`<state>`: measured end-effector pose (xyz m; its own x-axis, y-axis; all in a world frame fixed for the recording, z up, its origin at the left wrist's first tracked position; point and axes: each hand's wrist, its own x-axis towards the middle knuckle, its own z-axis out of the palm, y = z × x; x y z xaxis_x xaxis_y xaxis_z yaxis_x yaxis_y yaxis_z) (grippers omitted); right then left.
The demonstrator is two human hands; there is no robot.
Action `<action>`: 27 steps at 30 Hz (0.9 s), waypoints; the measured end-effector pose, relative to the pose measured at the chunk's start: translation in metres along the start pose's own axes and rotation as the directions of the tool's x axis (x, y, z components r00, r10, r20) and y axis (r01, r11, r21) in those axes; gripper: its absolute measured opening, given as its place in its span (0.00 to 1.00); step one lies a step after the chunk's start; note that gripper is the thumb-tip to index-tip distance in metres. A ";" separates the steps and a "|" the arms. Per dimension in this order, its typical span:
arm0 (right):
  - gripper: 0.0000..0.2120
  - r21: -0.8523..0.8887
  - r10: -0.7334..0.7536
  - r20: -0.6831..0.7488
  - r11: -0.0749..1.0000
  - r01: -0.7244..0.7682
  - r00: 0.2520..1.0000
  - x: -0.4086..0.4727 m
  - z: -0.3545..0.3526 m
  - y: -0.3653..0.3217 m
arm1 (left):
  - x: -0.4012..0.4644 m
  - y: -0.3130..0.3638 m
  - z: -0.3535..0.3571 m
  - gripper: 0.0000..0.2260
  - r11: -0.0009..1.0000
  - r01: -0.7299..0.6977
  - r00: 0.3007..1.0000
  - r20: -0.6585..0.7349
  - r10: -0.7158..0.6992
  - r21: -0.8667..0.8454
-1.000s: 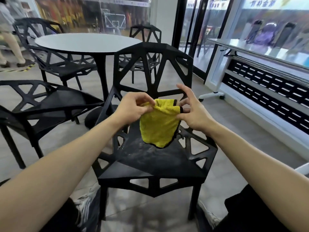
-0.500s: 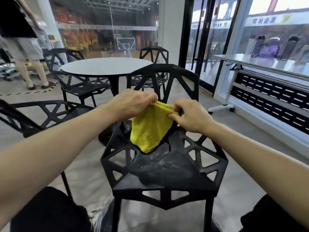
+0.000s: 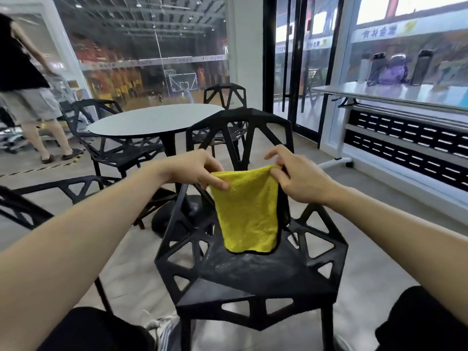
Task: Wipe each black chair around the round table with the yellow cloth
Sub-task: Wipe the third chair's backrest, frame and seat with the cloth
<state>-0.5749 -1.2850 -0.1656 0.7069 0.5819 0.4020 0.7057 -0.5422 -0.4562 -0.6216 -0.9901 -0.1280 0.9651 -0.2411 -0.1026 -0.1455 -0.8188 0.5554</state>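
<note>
Both hands, the left hand (image 3: 200, 171) and right hand (image 3: 298, 178), are pinching the yellow cloth's (image 3: 248, 214) top corners. It is hanging spread above the near black chair (image 3: 253, 272), probably being readied for wiping the dusty seat.

Daylight pours in through the glass wall (image 3: 395, 46) on the right, washing the upper panes nearly white. The hall stays evenly bright, shadows soft under the near chair (image 3: 253, 269). Straight frames bow toward the edges (wide lens), and the walking person (image 3: 22, 79) at left smears with motion blur.
</note>
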 end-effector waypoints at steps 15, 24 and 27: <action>0.16 0.138 0.558 -0.124 0.829 -0.543 0.821 0.014 0.031 0.155 | 0.248 0.038 0.103 0.32 0.993 0.109 0.976 -0.195 -0.097 0.054; 0.26 0.119 0.788 0.091 0.599 -0.792 0.609 0.016 0.096 0.288 | 0.334 -0.099 0.152 0.20 0.906 0.129 0.939 -0.343 0.019 0.404; 0.27 0.219 0.729 0.020 0.665 -0.714 0.684 0.038 0.093 0.278 | 0.355 -0.103 0.142 0.22 0.916 0.086 0.901 -0.422 0.097 0.393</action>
<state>-0.3565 -1.3571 -0.3507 0.9972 0.0154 -0.0733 -0.0463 -0.6432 -0.7643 -0.2952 -1.0650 -0.3390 0.9478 -0.0768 0.3095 -0.1363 -0.9750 0.1755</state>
